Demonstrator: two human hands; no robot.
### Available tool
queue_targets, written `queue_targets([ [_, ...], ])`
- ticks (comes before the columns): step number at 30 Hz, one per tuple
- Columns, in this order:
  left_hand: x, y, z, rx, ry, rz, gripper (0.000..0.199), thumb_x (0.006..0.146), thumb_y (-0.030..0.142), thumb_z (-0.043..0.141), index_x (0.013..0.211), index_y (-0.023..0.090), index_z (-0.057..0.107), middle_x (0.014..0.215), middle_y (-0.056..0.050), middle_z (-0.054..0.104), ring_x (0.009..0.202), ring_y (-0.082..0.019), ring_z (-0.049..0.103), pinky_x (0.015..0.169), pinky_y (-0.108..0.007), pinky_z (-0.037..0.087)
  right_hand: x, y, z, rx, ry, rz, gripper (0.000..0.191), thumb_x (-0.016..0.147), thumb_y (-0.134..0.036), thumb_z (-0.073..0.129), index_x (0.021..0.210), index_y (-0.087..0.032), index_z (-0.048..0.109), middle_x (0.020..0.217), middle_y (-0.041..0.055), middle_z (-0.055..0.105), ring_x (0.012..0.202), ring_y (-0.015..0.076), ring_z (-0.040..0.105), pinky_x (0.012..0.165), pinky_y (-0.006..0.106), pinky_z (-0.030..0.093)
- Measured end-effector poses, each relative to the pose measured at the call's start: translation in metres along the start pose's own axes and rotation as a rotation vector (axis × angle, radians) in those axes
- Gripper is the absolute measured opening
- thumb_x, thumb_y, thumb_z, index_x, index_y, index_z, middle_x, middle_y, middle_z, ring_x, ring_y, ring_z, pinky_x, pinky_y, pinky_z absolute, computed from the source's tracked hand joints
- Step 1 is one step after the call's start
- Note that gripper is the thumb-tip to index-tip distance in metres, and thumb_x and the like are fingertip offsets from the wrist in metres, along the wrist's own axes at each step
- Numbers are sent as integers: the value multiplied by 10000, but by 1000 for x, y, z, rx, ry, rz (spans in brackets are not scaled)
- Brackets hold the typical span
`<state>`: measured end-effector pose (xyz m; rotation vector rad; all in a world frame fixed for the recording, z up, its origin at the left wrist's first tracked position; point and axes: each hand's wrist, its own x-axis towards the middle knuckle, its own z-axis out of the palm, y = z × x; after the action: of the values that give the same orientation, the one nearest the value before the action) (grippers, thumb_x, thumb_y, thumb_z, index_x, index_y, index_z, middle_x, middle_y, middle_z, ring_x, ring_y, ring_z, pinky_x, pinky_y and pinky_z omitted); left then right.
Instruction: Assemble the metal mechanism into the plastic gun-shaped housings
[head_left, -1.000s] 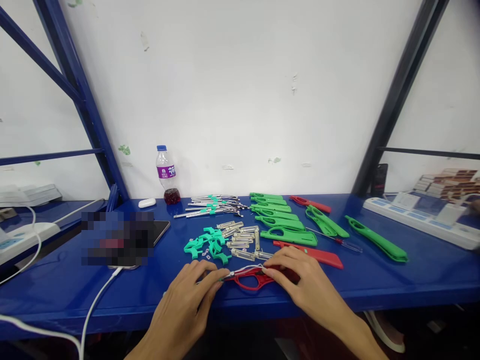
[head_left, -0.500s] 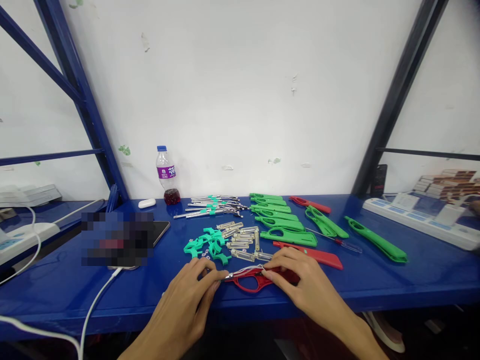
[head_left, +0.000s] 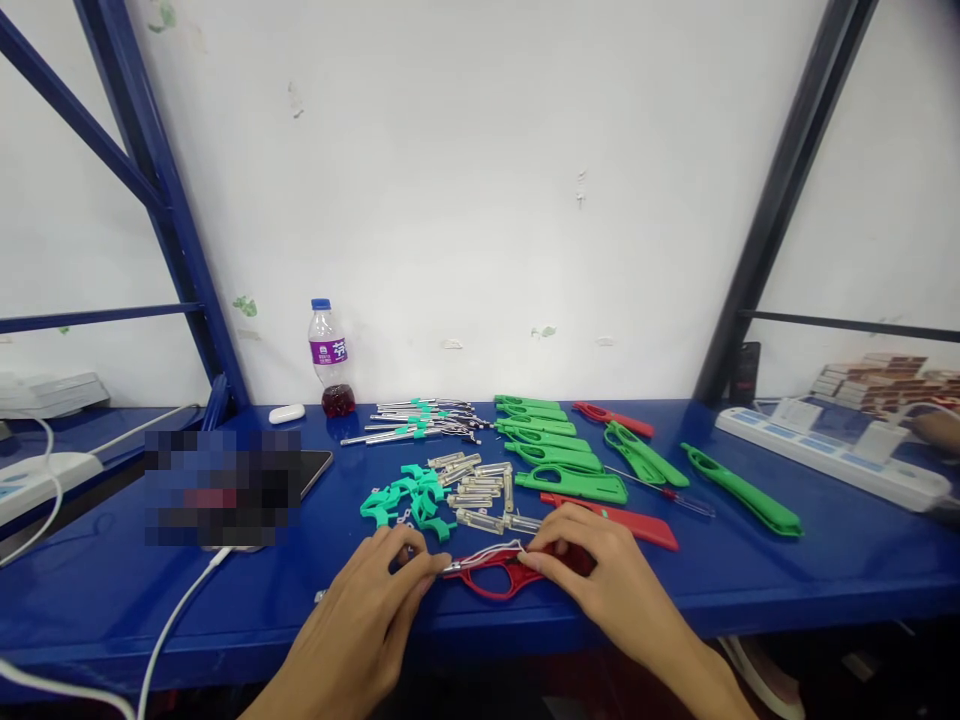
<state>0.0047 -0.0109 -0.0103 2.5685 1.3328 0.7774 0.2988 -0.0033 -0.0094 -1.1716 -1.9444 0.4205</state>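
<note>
A red plastic shell with a loop handle (head_left: 491, 592) lies at the blue table's front edge, between my hands. My left hand (head_left: 375, 590) pinches a metal tube at the shell's left end. White wires (head_left: 491, 550) run from that tube along the shell. The fingertips of my right hand (head_left: 592, 560) are pressed together on the wires over the shell's right part. Just beyond are teal plastic pieces (head_left: 412, 495) and clear small parts (head_left: 476, 490). Another red shell (head_left: 641, 525) lies behind my right hand.
Green shells (head_left: 574, 484), a screwdriver (head_left: 686, 502) and a power strip (head_left: 832, 460) are on the right. Metal rods with wires (head_left: 420, 420) lie at the back, near a bottle (head_left: 330, 360). A phone (head_left: 311, 470) with a white cable (head_left: 176, 615) is at left.
The view has shifted slightly, so most things sit a little lower and further left. Both hands keep their hold, and the metal tube lies slightly closer along the shell's left end.
</note>
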Motion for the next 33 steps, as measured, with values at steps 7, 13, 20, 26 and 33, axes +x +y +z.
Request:
queue_targets([
  [7, -1, -11, 5, -35, 90, -31, 328, 1086, 375, 443, 1382, 419, 580, 1172, -20, 655, 1085, -193, 672, 926, -342, 586, 1, -4, -3, -21, -48, 47, 117, 1029, -284, 738, 917, -284, 706, 969, -52, 688, 883, 185, 645, 799, 301, 451],
  [13, 3, -12, 2, -101, 79, -18, 211, 1068, 358, 499, 1165, 339, 686, 1063, 2, 710, 995, -165, 695, 855, -269, 587, 2, -4, -1, -72, -45, 47, 138, 1044, -260, 712, 914, -270, 667, 939, -40, 676, 888, 206, 637, 804, 318, 435],
  [20, 6, -10, 2, -143, 116, -21, 228, 1067, 334, 491, 1121, 337, 712, 1085, 1, 725, 996, -172, 700, 861, -281, 586, 0, -6, -3, -79, -57, -31, 167, 1098, -269, 620, 932, -266, 645, 1004, -23, 692, 964, 229, 633, 873, 343, 431],
  [26, 9, -12, -1, -126, 111, 24, 237, 1050, 282, 502, 1102, 330, 728, 1052, 12, 748, 965, -168, 713, 843, -273, 586, 0, -6, -3, -73, -64, -77, 170, 1119, -278, 580, 956, -270, 624, 1007, -34, 685, 971, 223, 622, 894, 349, 421],
  [33, 6, -11, -1, -129, 80, -12, 249, 1073, 343, 469, 1141, 336, 708, 1087, -4, 724, 1001, -178, 695, 865, -297, 586, -3, -9, -4, -86, -68, -83, 162, 1124, -272, 557, 977, -268, 626, 1042, -21, 683, 1015, 226, 621, 946, 372, 422],
])
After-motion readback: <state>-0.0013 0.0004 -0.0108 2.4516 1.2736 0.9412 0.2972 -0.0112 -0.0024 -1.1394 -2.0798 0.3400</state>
